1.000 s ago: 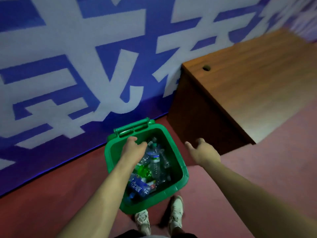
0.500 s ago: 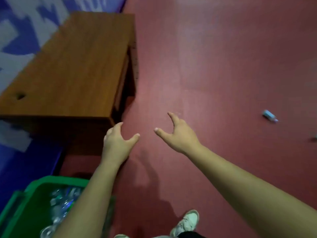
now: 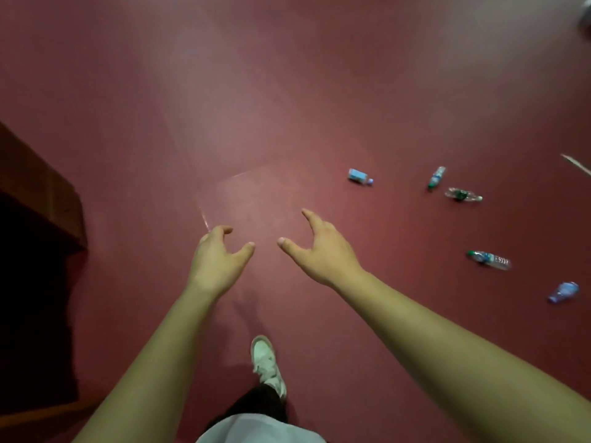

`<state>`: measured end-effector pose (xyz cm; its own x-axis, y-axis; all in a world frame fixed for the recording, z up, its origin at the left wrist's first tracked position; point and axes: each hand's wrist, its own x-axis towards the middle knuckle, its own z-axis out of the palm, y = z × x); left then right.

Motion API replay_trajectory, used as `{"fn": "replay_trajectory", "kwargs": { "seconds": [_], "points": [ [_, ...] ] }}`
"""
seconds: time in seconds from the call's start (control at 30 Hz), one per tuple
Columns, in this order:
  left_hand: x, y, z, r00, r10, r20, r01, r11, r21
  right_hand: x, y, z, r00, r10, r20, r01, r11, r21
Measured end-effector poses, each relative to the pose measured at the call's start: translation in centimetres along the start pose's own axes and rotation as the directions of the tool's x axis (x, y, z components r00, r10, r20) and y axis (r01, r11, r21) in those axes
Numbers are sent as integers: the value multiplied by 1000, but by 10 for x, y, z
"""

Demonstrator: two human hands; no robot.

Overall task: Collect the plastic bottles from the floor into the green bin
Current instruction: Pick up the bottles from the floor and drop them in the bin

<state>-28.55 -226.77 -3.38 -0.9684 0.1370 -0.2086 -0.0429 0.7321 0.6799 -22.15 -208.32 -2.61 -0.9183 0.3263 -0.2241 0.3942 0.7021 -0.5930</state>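
Several plastic bottles lie scattered on the red floor to my right: a blue-labelled bottle (image 3: 359, 176), a green-capped bottle (image 3: 436, 177), a crushed clear bottle (image 3: 462, 194), a clear bottle with a green label (image 3: 488, 259) and a bluish bottle (image 3: 563, 291). My left hand (image 3: 217, 260) and my right hand (image 3: 319, 251) are stretched out in front of me above the floor, fingers loosely spread, holding nothing. The green bin is out of view.
The corner of a brown wooden desk (image 3: 38, 193) with dark shadow beneath it stands at the left. My white shoe (image 3: 267, 362) is on the red floor (image 3: 287, 91) below my hands. A pale strip (image 3: 575, 163) lies at the far right.
My view has swung right, away from the green bin and desk. Both empty hands left the bin and now hover over open floor, and more bottles have come into view at the right.
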Motion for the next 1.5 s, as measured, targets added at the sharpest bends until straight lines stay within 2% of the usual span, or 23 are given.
{"fn": "replay_trajectory", "kwargs": {
  "seconds": [0.23,0.47,0.63,0.83,1.07,1.2,1.37,1.5],
  "points": [
    [157,117,93,982,129,140,-131,991,4,135,75,-80,985,173,-28,-173,985,-4],
    [288,251,188,929,258,267,-284,957,65,252,161,-171,948,309,-75,-308,951,29],
    [375,332,291,898,293,329,-344,933,108,347,248,-232,936,336,-101,-333,942,40],
    [463,404,405,903,235,361,-312,934,172,464,347,-303,952,306,19,-305,951,-45],
    [568,458,499,903,166,395,-277,930,242,593,432,-356,950,285,130,-269,955,-128],
    [640,475,570,876,158,455,-308,911,276,674,497,-372,935,333,123,-306,931,-196],
    [716,466,667,837,101,538,-358,844,399,752,574,-371,931,313,188,-256,926,-276],
    [765,434,750,835,-57,547,-308,777,549,810,636,-344,938,237,253,-149,934,-326]
  ]
}}
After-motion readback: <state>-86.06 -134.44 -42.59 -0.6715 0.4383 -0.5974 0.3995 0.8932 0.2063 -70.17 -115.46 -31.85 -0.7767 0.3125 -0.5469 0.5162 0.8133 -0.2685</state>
